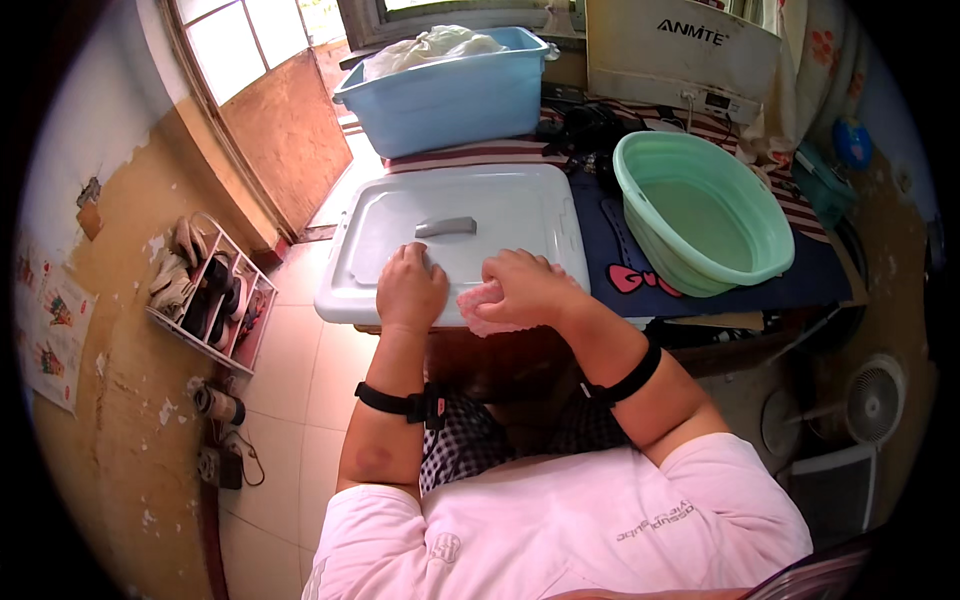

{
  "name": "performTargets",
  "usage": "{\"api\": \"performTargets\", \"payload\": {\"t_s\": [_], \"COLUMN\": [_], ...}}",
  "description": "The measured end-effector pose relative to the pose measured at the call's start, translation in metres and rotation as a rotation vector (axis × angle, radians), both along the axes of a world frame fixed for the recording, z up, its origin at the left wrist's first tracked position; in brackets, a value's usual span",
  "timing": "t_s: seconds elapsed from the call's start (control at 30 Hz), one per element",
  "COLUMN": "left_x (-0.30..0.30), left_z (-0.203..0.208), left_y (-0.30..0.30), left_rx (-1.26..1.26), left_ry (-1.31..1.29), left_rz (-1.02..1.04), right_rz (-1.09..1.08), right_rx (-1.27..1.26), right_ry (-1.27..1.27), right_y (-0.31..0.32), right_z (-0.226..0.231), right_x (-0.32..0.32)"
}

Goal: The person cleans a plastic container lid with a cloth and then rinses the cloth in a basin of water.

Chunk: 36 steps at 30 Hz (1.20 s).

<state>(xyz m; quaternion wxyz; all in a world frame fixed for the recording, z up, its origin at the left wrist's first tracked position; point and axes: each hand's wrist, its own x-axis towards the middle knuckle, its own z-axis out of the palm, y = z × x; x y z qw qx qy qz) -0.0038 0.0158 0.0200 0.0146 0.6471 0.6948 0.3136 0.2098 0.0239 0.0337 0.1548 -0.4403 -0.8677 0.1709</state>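
A pale grey-blue plastic lid (pixel 375 220) with a grey handle (pixel 446 227) lies in front of me on the table. My left hand (pixel 411 290) rests on the lid's near part, fingers stretched toward the handle and holding nothing. Bunched in my right hand (pixel 527 289) is a pink textured cloth (pixel 497 320), pressed against the lid near its front edge at the right. Part of the cloth is hidden under my fingers. Right of the lid stands a mint-green basin (pixel 700 215) with water in it.
Behind the lid is a blue tub (pixel 450 100) holding white plastic or cloth. A white box-shaped appliance (pixel 680 60) stands at the back right. A shoe rack (pixel 215 300) is on the floor at the left, and a fan (pixel 876 400) at the right.
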Motion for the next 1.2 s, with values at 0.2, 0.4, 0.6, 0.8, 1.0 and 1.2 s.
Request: {"api": "performTargets", "payload": {"t_s": [0.2, 0.4, 0.6, 0.8, 1.0, 1.2], "left_x": [-0.002, -0.003, -0.003, 0.000, -0.002, 0.000], "left_z": [-0.003, -0.003, -0.006, -0.001, -0.004, -0.001], "left_y": [0.001, 0.000, 0.002, -0.001, 0.001, 0.003], "left_rx": [0.007, 0.002, 0.033, 0.005, -0.006, -0.010], "left_ry": [-0.008, -0.004, 0.013, -0.023, -0.003, 0.025], "left_rz": [-0.004, 0.010, -0.014, -0.005, 0.003, 0.007], "right_rz": [0.022, -0.061, -0.082, -0.190, -0.504, -0.468], "right_rx": [-0.240, -0.038, -0.056, -0.002, 0.147, 0.465], "right_ry": [0.021, -0.061, -0.030, 0.068, -0.091, 0.114], "right_y": [0.010, 0.006, 0.002, -0.001, -0.018, -0.043], "right_z": [0.013, 0.005, -0.001, 0.006, 0.032, 0.010], "right_x": [0.010, 0.000, -0.004, 0.015, 0.081, 0.126]}}
